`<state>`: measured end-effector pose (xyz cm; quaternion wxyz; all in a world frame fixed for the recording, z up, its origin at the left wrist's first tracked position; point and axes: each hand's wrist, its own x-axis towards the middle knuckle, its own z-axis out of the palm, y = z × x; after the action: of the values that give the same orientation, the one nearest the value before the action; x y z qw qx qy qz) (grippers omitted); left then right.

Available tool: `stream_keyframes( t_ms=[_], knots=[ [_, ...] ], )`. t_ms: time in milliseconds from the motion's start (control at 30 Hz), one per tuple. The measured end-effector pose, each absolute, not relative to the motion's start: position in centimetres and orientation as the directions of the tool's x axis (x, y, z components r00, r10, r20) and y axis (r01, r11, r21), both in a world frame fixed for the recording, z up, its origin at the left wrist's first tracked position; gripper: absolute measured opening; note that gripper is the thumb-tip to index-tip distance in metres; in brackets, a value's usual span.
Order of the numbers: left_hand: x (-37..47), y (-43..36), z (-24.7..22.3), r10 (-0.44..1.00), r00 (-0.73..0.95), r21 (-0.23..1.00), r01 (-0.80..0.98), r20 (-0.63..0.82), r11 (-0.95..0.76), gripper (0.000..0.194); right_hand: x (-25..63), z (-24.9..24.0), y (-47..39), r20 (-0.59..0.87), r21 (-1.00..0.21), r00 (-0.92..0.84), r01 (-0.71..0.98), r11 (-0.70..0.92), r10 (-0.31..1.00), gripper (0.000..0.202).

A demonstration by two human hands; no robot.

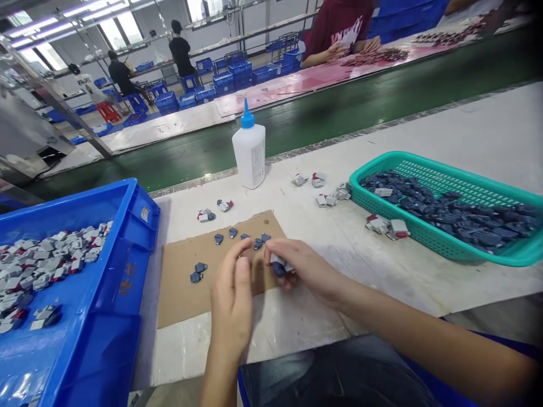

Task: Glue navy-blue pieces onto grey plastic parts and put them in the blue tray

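Note:
My right hand [303, 263] is closed around a small grey and dark blue plastic part [279, 268], which its fingers partly cover. Just to the left, my left hand [232, 291] is raised with its fingers curled and thumb close to the index finger; whatever it may hold is hidden. Both hands are over the near edge of a brown cardboard sheet [180, 302]. Small dark blue parts lie on the cardboard, among them a pair [197, 272] at its left and several beyond my fingertips.
A white bottle with a blue nozzle [249, 155] stands behind the cardboard. At left, a blue crate [146, 212] holds grey and red pieces. A green basket [424, 240] of dark blue parts is at right, with grey assemblies [384, 226] beside it. People sit beyond the green conveyor [190, 155].

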<state>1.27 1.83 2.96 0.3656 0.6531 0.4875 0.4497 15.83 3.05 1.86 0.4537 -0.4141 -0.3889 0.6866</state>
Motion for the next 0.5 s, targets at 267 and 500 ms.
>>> stream_keyframes(
  t_ms=[267,500],
  knots=[
    [1.9,0.6,3.3,0.973,0.166,0.97,0.158,0.16,-0.187,0.029,13.5,2.7,1.3,-0.182,-0.614,-0.477,-0.627,-0.479,0.86,0.038],
    [3.5,-1.1,3.8,0.917,0.249,0.848,0.362,0.311,-0.386,0.058,14.1,2.9,1.0,-0.06,-0.502,-0.517,-0.724,-0.473,0.854,0.035]
  ],
)
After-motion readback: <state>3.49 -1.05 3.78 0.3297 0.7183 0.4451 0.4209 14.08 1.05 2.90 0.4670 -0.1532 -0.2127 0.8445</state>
